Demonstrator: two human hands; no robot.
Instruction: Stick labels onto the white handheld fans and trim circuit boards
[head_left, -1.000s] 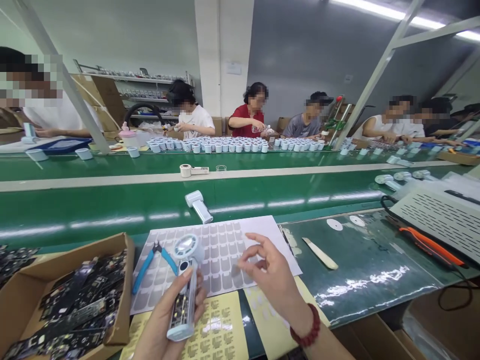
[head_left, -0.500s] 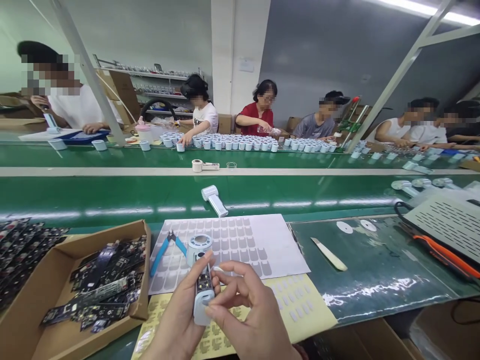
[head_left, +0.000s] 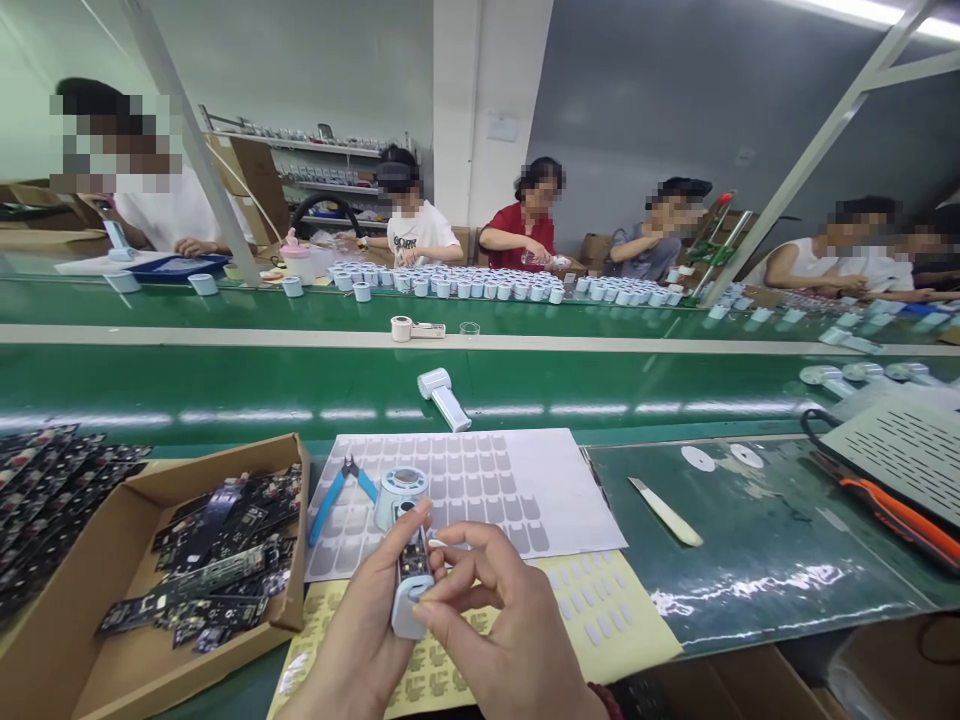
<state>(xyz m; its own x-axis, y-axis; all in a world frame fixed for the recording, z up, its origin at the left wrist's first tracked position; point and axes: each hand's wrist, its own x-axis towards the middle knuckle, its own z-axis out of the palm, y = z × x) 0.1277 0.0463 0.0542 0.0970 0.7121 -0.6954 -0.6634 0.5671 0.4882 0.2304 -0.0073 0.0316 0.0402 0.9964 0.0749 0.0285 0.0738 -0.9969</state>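
Note:
My left hand (head_left: 358,640) is wrapped round a small white handheld device (head_left: 409,545) with a round head and an open handle that shows a dark circuit board. My right hand (head_left: 499,625) is closed against the handle, thumb and forefinger pinched on its lower end. Whether a sticker sits under the fingers I cannot make out. Both hands hover over a yellow sticker sheet (head_left: 600,600) and a white sheet of grey stickers (head_left: 517,480). Blue-handled cutters (head_left: 339,490) lie on the white sheet just left of the device.
A cardboard box of dark circuit boards (head_left: 180,570) sits at the left. A pale flat blade (head_left: 666,512) and an orange-handled tool (head_left: 900,520) lie to the right. Another white device (head_left: 444,393) rests on the green conveyor (head_left: 225,390). Several people work across the belt behind rows of white parts (head_left: 480,285).
My right hand came off the grey sticker sheet and closed on the device's handle. My left hand turned the device more upright and drew it nearer. The view shifted slightly left.

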